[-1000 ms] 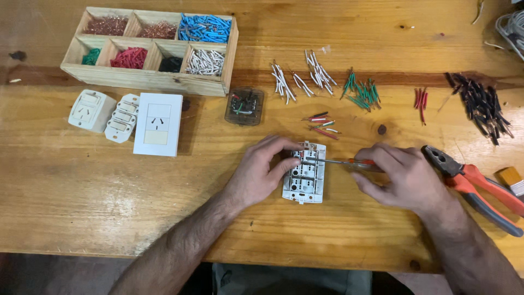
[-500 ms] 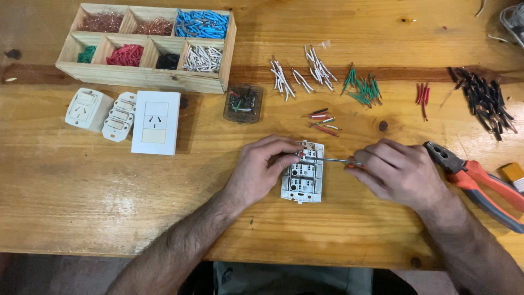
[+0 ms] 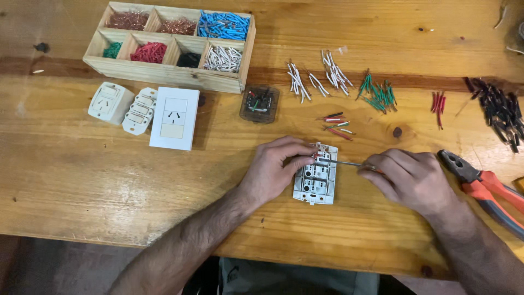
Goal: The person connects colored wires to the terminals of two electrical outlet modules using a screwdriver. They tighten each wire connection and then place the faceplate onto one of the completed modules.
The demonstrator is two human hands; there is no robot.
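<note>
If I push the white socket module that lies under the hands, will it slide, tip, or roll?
The white socket module lies flat on the wooden table, so it would probably slide, not roll or tip. It looks like light, stiff plastic. The left hand holds it, likely against the push of the screwdriver.

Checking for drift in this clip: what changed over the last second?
Little. The right hand slid slightly right along the screwdriver, tip kept at the socket module. The left hand kept pinning the module. Pliers, wire box and wall plate unmoved.
</note>
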